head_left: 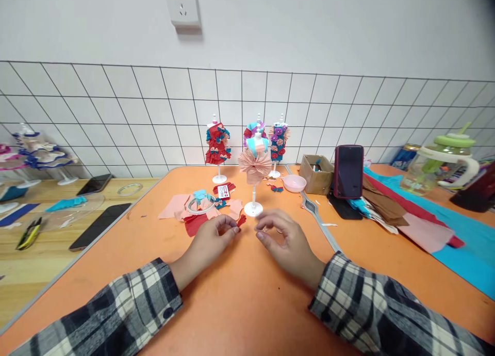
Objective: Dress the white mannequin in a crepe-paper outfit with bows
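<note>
A small white dress form [253, 207] stands upright just beyond my hands, dressed in a blue top and a pleated pink paper rosette [255, 165]. My left hand [216, 237] is left of its base, thumb and fingertips close together beside a small red scrap [241, 221]; whether it grips anything cannot be made out. Right of the base, my right hand [288, 242] is raised with curved fingers apart from the thumb, and nothing shows between them. Left of the form lie pink paper pieces [174, 206], a tape roll [200, 204] and red paper [194, 224].
Behind stand dressed forms, one in red ruffles [218, 144], another in flowers [278, 143]. A pink bowl [294, 183], cardboard box [316, 175] and upright phone [348, 171] are at right, with coloured paper sheets [425, 231] and a jug [421, 170] beyond. Pliers [29, 234] lie far left.
</note>
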The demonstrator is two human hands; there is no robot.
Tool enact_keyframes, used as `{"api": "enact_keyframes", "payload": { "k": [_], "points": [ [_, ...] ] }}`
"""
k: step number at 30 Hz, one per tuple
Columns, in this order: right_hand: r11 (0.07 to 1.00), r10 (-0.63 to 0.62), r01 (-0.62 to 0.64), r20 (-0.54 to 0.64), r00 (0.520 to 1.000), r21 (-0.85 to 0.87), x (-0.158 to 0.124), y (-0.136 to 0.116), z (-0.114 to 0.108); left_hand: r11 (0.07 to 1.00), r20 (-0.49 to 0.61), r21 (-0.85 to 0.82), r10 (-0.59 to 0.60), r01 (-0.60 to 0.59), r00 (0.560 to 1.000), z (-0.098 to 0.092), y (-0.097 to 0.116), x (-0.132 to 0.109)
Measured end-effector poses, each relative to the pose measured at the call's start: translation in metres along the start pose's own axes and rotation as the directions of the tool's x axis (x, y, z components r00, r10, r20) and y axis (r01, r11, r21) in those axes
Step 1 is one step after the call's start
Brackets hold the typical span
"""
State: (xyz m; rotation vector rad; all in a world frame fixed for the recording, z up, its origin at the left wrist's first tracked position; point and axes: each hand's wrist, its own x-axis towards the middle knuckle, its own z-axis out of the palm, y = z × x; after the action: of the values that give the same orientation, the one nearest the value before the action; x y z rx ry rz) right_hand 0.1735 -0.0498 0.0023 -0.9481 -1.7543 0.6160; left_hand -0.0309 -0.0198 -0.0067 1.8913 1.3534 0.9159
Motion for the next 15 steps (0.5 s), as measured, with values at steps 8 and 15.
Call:
{"api": "enact_keyframes", "payload": {
  "k": [8, 15],
  "points": [
    [0.611, 0.533, -0.653, 0.377, 0.757, 0.447, -0.003, 0.008, 0.015, 0.988, 0.051, -0.147, -0.041, 0.048, 0.998, 0.009, 0.011, -0.007],
    [0.484, 0.582, -0.721, 0.433, 0.688, 0.496, -0.004, 0.004, 0.014, 0.986, 0.062, -0.147, -0.07, 0.078, 0.996, 0.012, 0.021, -0.013]
  ]
}}
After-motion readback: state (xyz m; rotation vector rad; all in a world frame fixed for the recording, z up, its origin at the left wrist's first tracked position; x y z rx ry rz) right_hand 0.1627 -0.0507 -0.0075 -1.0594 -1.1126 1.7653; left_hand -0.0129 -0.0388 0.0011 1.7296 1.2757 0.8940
